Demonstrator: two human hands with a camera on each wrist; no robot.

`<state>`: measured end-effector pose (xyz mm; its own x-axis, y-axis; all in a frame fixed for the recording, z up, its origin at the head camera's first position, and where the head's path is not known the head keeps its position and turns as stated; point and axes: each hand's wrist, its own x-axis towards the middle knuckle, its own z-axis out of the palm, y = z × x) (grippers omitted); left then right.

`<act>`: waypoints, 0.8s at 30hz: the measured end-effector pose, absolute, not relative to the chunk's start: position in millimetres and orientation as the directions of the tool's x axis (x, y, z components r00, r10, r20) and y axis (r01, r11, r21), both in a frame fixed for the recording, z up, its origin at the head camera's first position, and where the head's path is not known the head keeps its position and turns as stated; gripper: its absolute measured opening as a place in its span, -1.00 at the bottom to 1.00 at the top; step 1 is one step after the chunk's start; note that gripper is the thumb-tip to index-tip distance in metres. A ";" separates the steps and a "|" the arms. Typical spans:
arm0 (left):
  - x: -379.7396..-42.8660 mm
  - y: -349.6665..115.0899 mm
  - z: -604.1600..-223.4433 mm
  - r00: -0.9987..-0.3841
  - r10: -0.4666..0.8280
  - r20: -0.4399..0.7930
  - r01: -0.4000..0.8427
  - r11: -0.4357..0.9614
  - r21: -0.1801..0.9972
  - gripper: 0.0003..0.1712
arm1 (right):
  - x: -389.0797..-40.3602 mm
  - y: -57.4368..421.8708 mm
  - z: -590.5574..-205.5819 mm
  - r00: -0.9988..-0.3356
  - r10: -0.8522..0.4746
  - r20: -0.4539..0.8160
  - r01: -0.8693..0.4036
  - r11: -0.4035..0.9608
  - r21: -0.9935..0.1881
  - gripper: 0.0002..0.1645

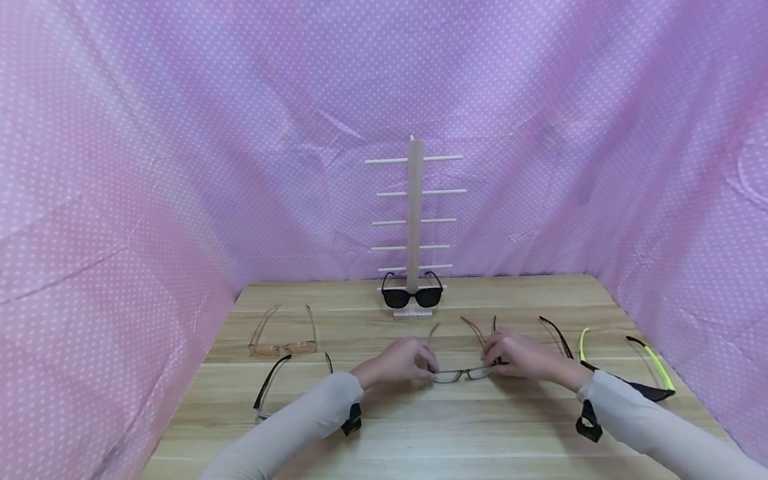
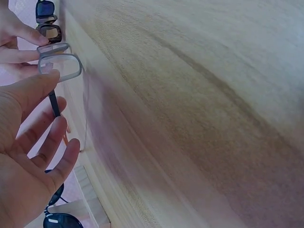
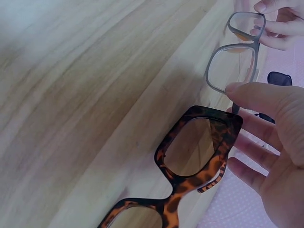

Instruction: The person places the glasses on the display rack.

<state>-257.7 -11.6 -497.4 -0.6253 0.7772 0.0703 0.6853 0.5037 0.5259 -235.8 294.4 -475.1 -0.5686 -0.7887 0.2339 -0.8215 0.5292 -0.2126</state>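
Observation:
A pair of grey-framed eyeglasses with clear lenses (image 1: 462,373) is between both hands, low over the table, its lenses toward me. At the left end, my left hand (image 1: 399,360) pinches it, thumb on the front rim beside the dark temple in the left wrist view. My right hand (image 1: 523,358) grips the other end, thumb on the lens rim (image 3: 207,76) and other fingers behind. Close by that hand lie tortoiseshell sunglasses (image 3: 178,190), largely hidden by the hand and forearm in the head view.
A wooden display stand (image 1: 415,213) with several rods stands at the back, black sunglasses (image 1: 397,298) on its lowest part. Leftward lie light-pink glasses (image 1: 302,347) and black-templed glasses (image 1: 268,383); rightward, glasses with yellow-green temples (image 1: 663,369). Dotted pink cloth (image 1: 288,133) surrounds the wooden table (image 1: 444,440).

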 end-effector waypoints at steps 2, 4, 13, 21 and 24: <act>-258.7 -11.1 -497.5 -0.625 0.778 0.057 0.672 0.500 0.546 -0.91 | -237.0 294.2 -474.4 -0.572 -0.789 0.224 -0.819 0.532 -0.216 -0.81; -260.2 -11.2 -497.1 -0.622 0.782 0.047 0.665 0.495 0.559 -0.90 | -238.8 294.0 -473.8 -0.576 -0.789 0.213 -0.815 0.536 -0.219 -0.82; -273.9 -16.1 -491.9 -0.608 0.793 0.031 0.592 0.428 0.683 -0.88 | -247.2 290.8 -467.6 -0.575 -0.798 0.178 -0.810 0.526 -0.259 -0.85; -282.9 -25.0 -479.2 -0.637 0.769 0.053 0.547 0.402 0.734 -0.83 | -251.5 288.9 -453.7 -0.594 -0.781 0.190 -0.791 0.527 -0.311 -0.83; -286.5 -27.3 -477.7 -0.637 0.768 0.068 0.536 0.378 0.754 -0.82 | -251.8 288.9 -449.0 -0.638 -0.750 0.174 -0.754 0.561 -0.341 -0.82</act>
<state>-286.5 -27.3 -477.7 -0.6367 0.7681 0.0677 0.5364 0.3782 0.7545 -251.8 288.9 -449.0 -0.6377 -0.7503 0.1743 -0.7538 0.5615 -0.3412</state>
